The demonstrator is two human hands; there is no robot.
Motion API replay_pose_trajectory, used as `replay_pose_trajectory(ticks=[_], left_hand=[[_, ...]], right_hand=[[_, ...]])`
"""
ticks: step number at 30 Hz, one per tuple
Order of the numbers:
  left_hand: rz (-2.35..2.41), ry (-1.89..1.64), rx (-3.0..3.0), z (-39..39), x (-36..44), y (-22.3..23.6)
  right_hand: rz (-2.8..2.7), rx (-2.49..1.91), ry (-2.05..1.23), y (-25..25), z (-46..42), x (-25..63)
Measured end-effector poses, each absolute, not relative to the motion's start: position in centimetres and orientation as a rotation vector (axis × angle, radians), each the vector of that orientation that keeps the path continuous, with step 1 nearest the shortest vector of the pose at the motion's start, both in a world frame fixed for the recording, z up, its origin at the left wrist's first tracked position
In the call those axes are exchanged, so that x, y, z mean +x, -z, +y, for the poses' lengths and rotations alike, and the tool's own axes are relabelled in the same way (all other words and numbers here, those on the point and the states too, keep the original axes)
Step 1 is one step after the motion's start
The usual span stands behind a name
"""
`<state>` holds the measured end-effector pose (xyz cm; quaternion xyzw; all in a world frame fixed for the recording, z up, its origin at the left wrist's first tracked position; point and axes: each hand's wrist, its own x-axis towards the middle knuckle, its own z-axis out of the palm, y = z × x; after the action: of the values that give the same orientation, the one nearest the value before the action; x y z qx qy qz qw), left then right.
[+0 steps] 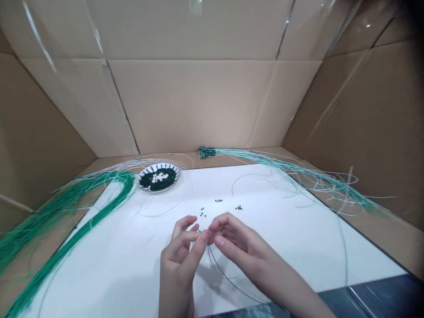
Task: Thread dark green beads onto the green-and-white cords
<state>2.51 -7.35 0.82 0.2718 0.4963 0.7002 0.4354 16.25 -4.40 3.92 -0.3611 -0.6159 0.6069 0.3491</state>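
My left hand (181,256) and my right hand (232,238) meet over the white sheet (298,247), fingertips pinched together. Both pinch a thin dark thread (220,271) that loops down toward me from between the fingers. Whether a bead sits at the fingertips is too small to tell. Several small dark green beads (218,206) lie loose on the sheet just beyond my hands. A patterned dish (158,177) full of dark green beads stands at the back left.
A thick bundle of green threads (66,221) curves along the left side. Another bundle with beaded ends (281,165) fans out at the back right. Cardboard walls (198,101) enclose the work area on three sides.
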Motion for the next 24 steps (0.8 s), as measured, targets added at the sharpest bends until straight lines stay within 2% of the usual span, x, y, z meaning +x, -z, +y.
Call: replay_pose_trajectory(ticks=[7, 24], left_hand=[[1.228, -1.594, 0.813, -6.7, 4.8, -0.6], [1.253, -1.422, 0.838, -6.0, 5.7, -0.5]], right_hand=[[-1.231, -0.949, -1.559, -1.5, -5.9, 16.9], [-0.999, -0.964, -1.379, 0.0, -6.4, 16.9]])
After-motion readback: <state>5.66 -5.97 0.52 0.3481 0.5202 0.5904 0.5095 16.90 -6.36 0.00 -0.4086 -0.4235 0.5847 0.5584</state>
